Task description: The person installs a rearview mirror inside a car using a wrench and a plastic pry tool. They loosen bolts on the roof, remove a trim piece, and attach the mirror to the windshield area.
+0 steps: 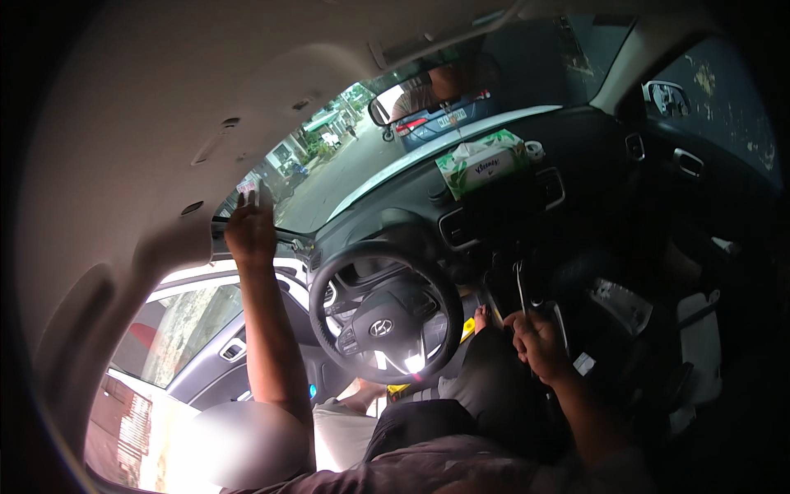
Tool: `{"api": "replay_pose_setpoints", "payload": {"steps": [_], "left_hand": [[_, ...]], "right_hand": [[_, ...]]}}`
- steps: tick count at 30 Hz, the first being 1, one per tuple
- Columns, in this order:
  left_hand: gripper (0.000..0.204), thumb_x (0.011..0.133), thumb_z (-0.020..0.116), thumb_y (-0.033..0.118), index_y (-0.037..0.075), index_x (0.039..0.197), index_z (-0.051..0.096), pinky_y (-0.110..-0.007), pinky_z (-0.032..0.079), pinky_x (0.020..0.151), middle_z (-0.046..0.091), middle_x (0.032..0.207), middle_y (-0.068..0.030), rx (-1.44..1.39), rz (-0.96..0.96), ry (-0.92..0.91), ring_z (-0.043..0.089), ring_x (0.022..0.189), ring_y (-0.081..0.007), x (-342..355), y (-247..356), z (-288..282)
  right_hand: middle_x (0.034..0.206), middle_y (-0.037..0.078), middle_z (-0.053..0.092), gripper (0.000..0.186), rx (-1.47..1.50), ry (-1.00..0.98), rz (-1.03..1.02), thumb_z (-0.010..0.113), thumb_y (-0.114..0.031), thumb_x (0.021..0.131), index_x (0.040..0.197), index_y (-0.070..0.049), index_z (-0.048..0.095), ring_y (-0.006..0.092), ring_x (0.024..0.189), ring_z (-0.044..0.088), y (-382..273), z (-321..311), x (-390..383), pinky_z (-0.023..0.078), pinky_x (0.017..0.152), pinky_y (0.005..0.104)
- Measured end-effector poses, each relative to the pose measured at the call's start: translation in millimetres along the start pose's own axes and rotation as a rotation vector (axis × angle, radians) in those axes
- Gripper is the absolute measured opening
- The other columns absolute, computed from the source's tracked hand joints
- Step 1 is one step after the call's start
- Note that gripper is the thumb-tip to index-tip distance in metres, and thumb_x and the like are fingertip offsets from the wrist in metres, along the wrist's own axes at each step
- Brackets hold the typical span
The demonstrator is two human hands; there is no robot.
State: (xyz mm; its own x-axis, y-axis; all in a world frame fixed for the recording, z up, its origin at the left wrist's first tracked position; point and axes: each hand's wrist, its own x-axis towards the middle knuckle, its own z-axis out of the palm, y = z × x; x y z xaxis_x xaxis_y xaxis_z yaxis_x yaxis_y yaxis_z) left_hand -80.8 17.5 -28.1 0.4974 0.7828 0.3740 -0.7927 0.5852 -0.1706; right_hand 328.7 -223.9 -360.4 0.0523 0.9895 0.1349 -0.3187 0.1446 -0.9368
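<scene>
My left hand (251,230) is raised to the upper left corner of the windshield, beside the front pillar of a car. Its fingers stretch upward, and I see nothing clearly held in them. Low on the right, near the centre console, my right hand (536,342) is closed around a slim metal wrench (521,286). The wrench stands nearly upright, its forked end above my fist. Between my arms is the black steering wheel (385,317), which neither hand touches.
A tissue box (487,169) sits on the dashboard (411,200) under the rear-view mirror (403,101). On the left the car door (218,354) stands open. A bare foot (481,318) shows by the console. Beyond the windshield is a blue car (448,115). A blurred pale shape covers the lower left.
</scene>
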Motion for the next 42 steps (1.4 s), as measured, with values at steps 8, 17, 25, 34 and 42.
{"api": "replay_pose_setpoints", "payload": {"steps": [8,17,25,34,42], "left_hand": [[0.035,0.096,0.058,0.003,-0.003,0.131,0.062,-0.049,0.044,0.118,0.065,0.134,-0.0169,1.358,0.696,-0.468,0.058,0.130,-0.0288,16.1,19.0,10.6],[0.030,0.097,0.058,0.006,0.000,0.126,0.065,-0.037,0.054,0.090,0.069,0.126,-0.0142,1.234,0.388,-0.570,0.063,0.114,-0.0239,23.6,46.7,9.9],[0.034,0.093,0.052,-0.006,0.000,0.124,0.062,-0.036,0.051,0.085,0.066,0.119,-0.0120,1.325,0.463,-0.531,0.061,0.105,-0.0219,27.8,62.8,11.2],[0.046,0.108,0.048,0.017,0.004,0.152,0.050,-0.033,0.042,0.115,0.050,0.157,-0.0140,1.863,0.542,-0.247,0.054,0.136,-0.0227,14.3,31.3,-26.5],[0.049,0.101,0.062,0.012,-0.002,0.147,0.052,-0.038,0.058,0.091,0.060,0.138,-0.0150,2.305,-0.047,-0.169,0.066,0.124,-0.0295,17.4,-187.4,-81.8]], "right_hand": [[0.068,-0.002,0.050,0.029,-0.035,-0.012,-0.057,0.052,-0.031,0.112,0.114,-0.004,0.064,0.0036,0.056,0.045,7.7,1.7,-1.2,0.040,0.051,0.0213],[0.068,-0.003,0.050,0.030,-0.037,-0.036,-0.018,0.051,-0.031,0.113,0.116,-0.004,0.064,0.0034,0.055,0.044,9.5,6.8,2.3,0.039,0.051,0.0212],[0.067,-0.003,0.050,0.030,0.002,-0.013,-0.048,0.050,-0.031,0.113,0.117,-0.005,0.064,0.0026,0.054,0.044,-5.8,0.0,5.9,0.038,0.050,0.0203],[0.097,0.002,0.066,0.027,-0.218,0.023,-0.145,0.047,-0.018,0.113,0.132,-0.003,0.060,0.0021,0.068,0.055,-42.9,-8.7,20.7,0.046,0.061,0.0218],[0.088,0.012,0.067,0.030,-0.546,0.163,-0.789,0.053,-0.017,0.109,0.135,-0.003,0.057,0.0239,0.076,0.068,-139.2,-0.4,81.2,0.053,0.073,0.0393]]}}
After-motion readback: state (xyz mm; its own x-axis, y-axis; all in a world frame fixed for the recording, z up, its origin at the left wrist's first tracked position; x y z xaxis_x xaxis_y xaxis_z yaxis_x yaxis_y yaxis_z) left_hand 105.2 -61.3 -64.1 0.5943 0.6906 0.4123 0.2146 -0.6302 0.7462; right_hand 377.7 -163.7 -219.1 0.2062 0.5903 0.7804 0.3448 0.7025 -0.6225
